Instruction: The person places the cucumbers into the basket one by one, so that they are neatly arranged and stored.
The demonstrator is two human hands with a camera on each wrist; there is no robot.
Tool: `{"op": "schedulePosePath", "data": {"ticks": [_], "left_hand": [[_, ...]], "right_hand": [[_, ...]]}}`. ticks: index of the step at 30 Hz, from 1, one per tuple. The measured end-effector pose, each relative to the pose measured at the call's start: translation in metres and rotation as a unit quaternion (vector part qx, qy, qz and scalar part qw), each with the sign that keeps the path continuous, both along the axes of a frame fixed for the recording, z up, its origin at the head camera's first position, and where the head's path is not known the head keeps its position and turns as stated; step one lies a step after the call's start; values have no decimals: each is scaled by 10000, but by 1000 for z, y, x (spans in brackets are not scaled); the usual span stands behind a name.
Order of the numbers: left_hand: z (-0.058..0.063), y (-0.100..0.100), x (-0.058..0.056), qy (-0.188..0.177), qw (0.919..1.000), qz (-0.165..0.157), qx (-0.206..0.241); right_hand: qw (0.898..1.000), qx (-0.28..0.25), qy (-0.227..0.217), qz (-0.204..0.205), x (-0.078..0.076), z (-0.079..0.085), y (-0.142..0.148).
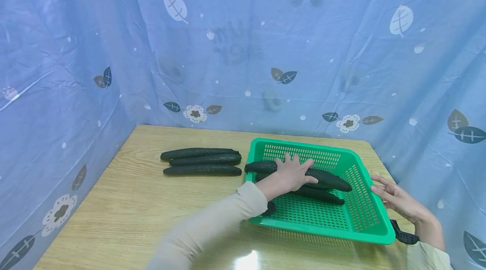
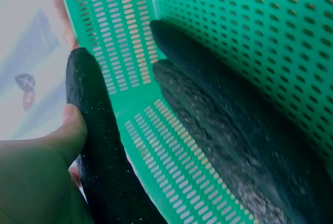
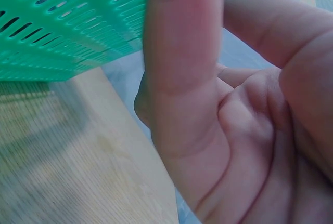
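A blue patterned curtain (image 1: 228, 29) is hung beyond both hands, and one wooden table (image 1: 129, 202) is spread beneath them. One green basket (image 1: 322, 229) is set under the left hand (image 1: 290, 175), its right rim pinched by the fingers of the right hand (image 1: 402, 202). One gripped cucumber (image 1: 330, 179) is held from above by the left hand, between spread fingers and thumb. The relation judged to matter most is how it is placed: crosswise beneath the left palm, its long axis aligned sideways, its right end pointed toward the right hand and slightly toward the body, its left end seen over the left rim. It is most nearly reached by the left hand, as are three table cucumbers (image 1: 205, 159), laid side by side beyond that hand's left, axes also sideways. Two basket cucumbers (image 2: 234, 94) are counted below the left hand, so six are visible altogether.
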State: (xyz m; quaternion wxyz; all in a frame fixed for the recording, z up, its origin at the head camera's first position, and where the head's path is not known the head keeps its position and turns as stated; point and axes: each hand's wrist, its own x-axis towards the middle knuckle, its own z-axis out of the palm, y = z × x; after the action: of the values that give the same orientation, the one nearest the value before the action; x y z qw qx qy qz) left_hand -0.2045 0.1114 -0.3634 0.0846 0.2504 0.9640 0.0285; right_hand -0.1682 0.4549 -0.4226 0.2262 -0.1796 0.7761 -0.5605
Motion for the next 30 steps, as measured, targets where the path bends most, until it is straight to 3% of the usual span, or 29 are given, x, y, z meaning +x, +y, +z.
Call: {"op": "schedulePosePath", "data": {"ticks": [13, 19, 24, 30], "left_hand": [[-15, 27, 4, -198, 9995, 227, -97], [-24, 29, 5, -611, 9977, 225, -164], [-33, 31, 6, -701, 9960, 274, -491], [-42, 36, 5, -877, 9947, 256, -476]], "right_hand": [[9998, -131, 20, 144, 0, 0, -1], [9999, -74, 8, 114, -1, 1, -3], [9999, 127, -29, -27, 0, 2, -3], [9996, 218, -76, -141, 1, 3, -2]]}}
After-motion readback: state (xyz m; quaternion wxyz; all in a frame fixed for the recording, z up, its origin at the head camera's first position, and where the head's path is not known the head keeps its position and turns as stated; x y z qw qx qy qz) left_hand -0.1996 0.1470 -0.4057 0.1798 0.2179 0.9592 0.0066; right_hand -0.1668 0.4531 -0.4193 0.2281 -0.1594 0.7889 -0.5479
